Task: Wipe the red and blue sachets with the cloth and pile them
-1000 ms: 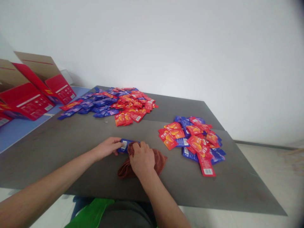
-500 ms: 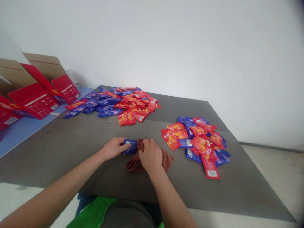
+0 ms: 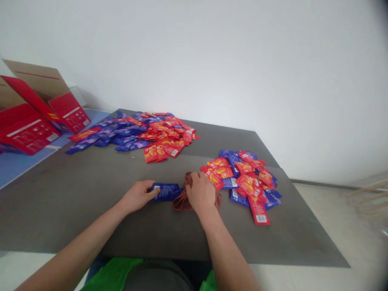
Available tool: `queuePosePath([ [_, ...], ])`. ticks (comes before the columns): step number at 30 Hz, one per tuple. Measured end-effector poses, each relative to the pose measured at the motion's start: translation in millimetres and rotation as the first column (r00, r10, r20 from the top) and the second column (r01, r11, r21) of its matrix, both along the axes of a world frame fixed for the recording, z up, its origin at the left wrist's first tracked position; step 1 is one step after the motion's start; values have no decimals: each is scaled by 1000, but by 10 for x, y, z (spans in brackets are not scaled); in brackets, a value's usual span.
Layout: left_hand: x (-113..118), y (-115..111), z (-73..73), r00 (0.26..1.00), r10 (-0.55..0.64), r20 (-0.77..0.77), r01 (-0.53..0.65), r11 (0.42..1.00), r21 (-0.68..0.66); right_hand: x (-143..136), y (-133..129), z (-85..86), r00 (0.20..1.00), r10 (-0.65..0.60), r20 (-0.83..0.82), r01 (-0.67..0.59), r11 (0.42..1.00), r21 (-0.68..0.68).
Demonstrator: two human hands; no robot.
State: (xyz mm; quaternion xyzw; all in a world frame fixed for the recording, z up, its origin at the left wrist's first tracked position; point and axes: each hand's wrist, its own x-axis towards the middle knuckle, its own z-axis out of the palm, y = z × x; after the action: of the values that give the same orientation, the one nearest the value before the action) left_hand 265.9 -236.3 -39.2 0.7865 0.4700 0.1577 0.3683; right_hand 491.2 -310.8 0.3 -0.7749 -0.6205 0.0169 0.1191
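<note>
Between thumb and fingers, my left hand (image 3: 140, 196) grips the left end of a blue packet (image 3: 166, 192). The packet lies low over the dark table (image 3: 145, 230), its right end reaching the brown cloth (image 3: 182, 203). My right hand (image 3: 202, 192) is closed on that cloth, which is bunched under the palm and fingers. Close by on the right is a loose heap of red and blue packets (image 3: 250, 184). Some red ones show orange fruit pictures.
A larger pile of blue and red packets (image 3: 163, 131) spreads across the back left of the table. Open red cartons (image 3: 30, 129) stand on a blue surface (image 3: 18, 165) at far left. A white wall (image 3: 212, 60) rises behind. Wooden bars (image 3: 370, 194) show at the right.
My right hand and the cloth have slid right along the packet, off much of its face, so more blue shows. My left hand keeps its grip. The view has shifted slightly right.
</note>
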Motion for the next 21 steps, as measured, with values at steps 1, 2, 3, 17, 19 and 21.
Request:
queuePosePath([
  [1, -8, -3, 5, 1000, -1, 20, 2, 1000, -16, -56, -46, 65, 1000, 16, -19, -15, 999, 46],
  [2, -18, -2, 7, 999, -3, 42, 4, 999, -38, -157, -91, 121, 998, 46, -40, -42, 994, 97],
  [3, -29, 4, 7, 998, -6, 70, 10, 998, -64, -291, -129, 158, 994, 90, -60, -81, 986, 146],
  [17, -91, 25, -44, 999, -19, 43, 22, 998, -58, -88, 59, -12, 998, -46, 52, 46, 999, -9],
  [19, -98, 28, -56, 999, -32, 42, 34, 998, -44, -271, -16, 106, 999, 35, 5, -35, 996, 77],
  [21, -101, 36, -63, 998, -31, 58, 33, 999, -34, -551, -62, 142, 977, 208, -38, -201, 969, 144],
])
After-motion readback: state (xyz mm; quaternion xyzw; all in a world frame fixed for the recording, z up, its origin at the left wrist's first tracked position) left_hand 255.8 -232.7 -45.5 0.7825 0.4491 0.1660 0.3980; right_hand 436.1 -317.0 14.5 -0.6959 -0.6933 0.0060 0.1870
